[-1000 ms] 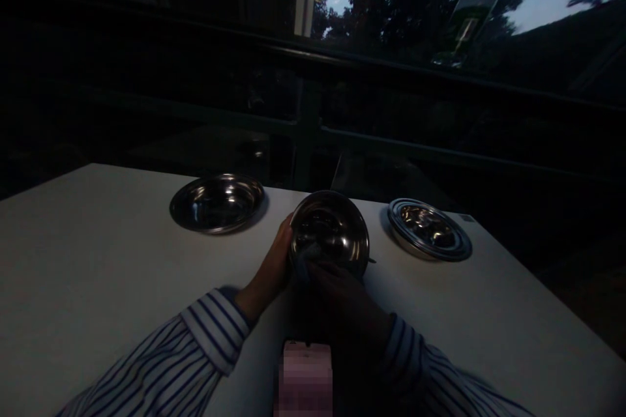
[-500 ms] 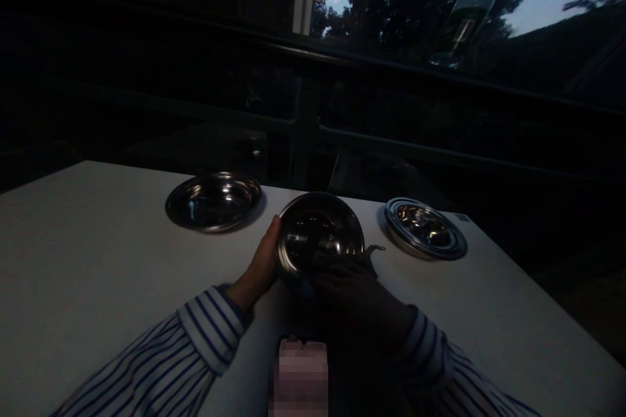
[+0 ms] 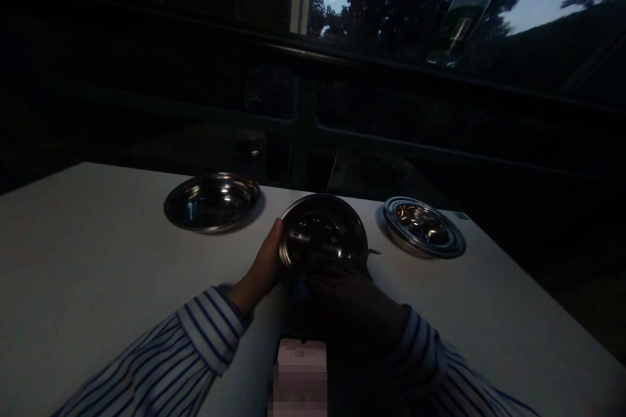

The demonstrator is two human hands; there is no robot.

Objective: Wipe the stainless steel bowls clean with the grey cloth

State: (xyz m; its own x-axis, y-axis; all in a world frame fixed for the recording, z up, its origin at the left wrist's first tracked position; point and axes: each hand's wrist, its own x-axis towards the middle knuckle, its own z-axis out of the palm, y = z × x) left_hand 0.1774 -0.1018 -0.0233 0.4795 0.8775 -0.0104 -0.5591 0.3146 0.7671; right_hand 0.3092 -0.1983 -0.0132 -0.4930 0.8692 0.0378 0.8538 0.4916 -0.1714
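A shiny metal bowl (image 3: 323,225) is tilted towards me over the middle of the white table. My left hand (image 3: 261,272) grips its left side, thumb at the rim and the other fingers hidden behind. In deep shadow, my right hand (image 3: 349,296) presses a dark cloth (image 3: 373,252) against the near inner side of the bowl. A thin corner of that cloth pokes out past the bowl's right rim; the rest is mostly lost under the hand.
On the white table (image 3: 122,260), a wide metal dish (image 3: 212,203) sits at the back left and stacked metal dishes (image 3: 423,227) at the back right. A phone (image 3: 302,355) lies in front of me. Behind, a clear bottle (image 3: 469,6) stands by the window.
My right hand has shifted slightly left and deeper into the bowl with the cloth, so less cloth shows at the right. The bowl has moved slightly right.
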